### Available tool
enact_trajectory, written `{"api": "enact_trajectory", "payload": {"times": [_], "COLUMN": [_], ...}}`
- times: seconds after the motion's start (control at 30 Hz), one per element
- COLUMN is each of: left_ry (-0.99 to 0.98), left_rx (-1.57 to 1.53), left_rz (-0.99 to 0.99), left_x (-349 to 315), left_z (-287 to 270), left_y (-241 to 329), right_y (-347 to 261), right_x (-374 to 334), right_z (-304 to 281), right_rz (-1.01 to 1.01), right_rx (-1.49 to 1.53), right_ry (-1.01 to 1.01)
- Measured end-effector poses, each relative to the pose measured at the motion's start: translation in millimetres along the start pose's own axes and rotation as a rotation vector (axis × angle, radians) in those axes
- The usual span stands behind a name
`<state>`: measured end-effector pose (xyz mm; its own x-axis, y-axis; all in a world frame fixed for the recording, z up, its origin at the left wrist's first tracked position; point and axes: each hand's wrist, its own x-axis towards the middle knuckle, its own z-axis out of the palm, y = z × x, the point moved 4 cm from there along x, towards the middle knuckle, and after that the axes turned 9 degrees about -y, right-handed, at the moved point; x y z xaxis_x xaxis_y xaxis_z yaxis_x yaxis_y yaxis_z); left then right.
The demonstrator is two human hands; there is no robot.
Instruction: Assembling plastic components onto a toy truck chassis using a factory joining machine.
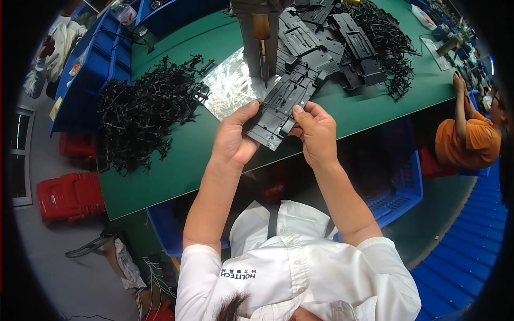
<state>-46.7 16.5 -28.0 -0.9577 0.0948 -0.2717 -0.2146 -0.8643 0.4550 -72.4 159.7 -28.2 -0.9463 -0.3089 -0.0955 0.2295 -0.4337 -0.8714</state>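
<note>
Between my two hands is a flat black plastic tray-like part with raised ribs and slots, tilted over the table's near edge. My left hand grips its lower left side, thumb along the edge. On the opposite side my right hand pinches the edge with thumb and fingers. Just beyond the part, the tip of a vertical tool with a slim metal bit points down. Beneath that tool lies a shiny silver sheet. More black plastic parts of similar look are piled behind and to the right.
A heap of small black branched pieces covers the left of the green table; another heap lies at the right. Blue bins stand far left. Red stools are beside the table. A person in orange works at the right.
</note>
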Motion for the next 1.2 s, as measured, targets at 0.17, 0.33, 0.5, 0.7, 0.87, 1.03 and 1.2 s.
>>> {"api": "enact_trajectory", "payload": {"times": [0.17,0.33,0.5,0.7,0.87,1.03,1.2], "left_ry": [-0.009,0.001,-0.076,-0.064,-0.028,-0.041,-0.055], "left_rx": [-0.001,-0.021,-0.041,-0.048,-0.042,-0.032,-0.03], "left_rz": [-0.01,-0.042,-0.065,-0.067,-0.057,-0.038,-0.049], "left_x": [6.0,11.2,17.1,21.9,26.7,25.8,24.9], "left_z": [-2.1,-4.2,-3.2,-1.2,-1.5,1.0,4.7], "left_y": [2.7,4.0,6.7,9.2,10.8,13.0,14.7], "right_y": [4.0,9.1,8.1,4.1,3.4,1.0,0.3], "right_x": [4.1,7.1,10.2,14.1,18.4,18.9,19.9], "right_z": [0.6,2.3,4.4,5.4,3.7,6.4,6.9], "right_rz": [-0.042,-0.092,-0.11,-0.116,-0.104,-0.106,-0.112], "right_rx": [-0.032,-0.031,-0.043,-0.041,-0.062,-0.061,-0.05], "right_ry": [0.024,0.051,0.078,0.077,0.056,0.05,0.044]}}
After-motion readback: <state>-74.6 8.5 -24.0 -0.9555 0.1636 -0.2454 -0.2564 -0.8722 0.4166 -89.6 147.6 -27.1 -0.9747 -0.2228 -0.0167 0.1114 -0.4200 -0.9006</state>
